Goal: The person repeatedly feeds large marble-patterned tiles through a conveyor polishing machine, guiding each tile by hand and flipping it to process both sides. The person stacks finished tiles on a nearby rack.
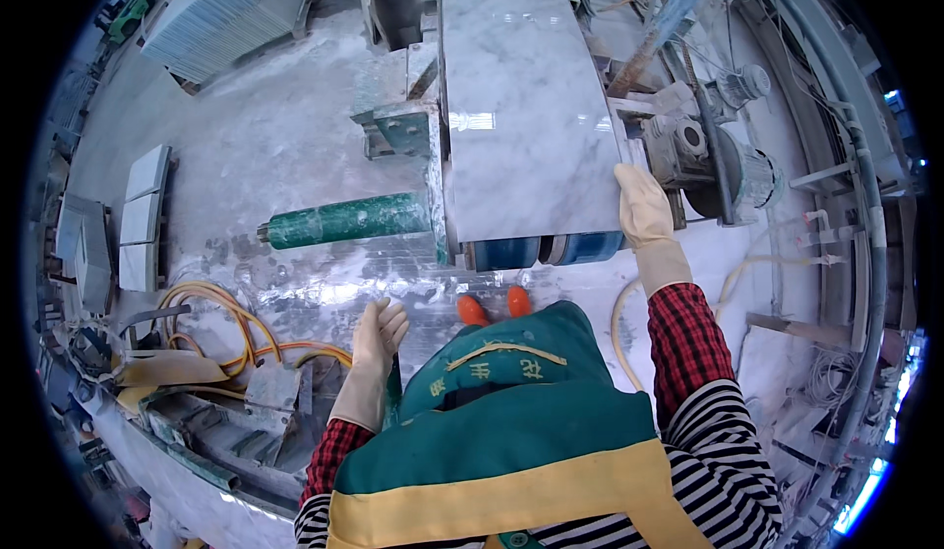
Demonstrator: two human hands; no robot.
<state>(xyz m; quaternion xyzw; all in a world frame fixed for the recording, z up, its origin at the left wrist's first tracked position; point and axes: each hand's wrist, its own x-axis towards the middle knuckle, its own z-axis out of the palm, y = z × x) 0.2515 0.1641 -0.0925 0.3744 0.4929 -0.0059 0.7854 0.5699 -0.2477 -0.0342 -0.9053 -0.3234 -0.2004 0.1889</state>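
The person wears cream gloves (pixel 646 215), red-and-black checked oversleeves (pixel 685 338), a black-and-white striped top (pixel 723 441), orange footwear (pixel 472 310) and a green apron (pixel 492 429) — yellow-banded, yellow-lettered.

Left hand (pixel 379 338): I see it low, beside the torso, fingers loosely curled, pointing forward.
Left forearm (pixel 336 451): angled forward from my lower edge, elbow out of view.
Right hand (pixel 645 210): well ahead of the left, fingers close together; can't tell how far they curl.
Right forearm (pixel 691 347): reaching forward, slanting inward.
Right wrist (pixel 664 266): nearly straight.
Feet (pixel 473 310): side by side, slightly apart.
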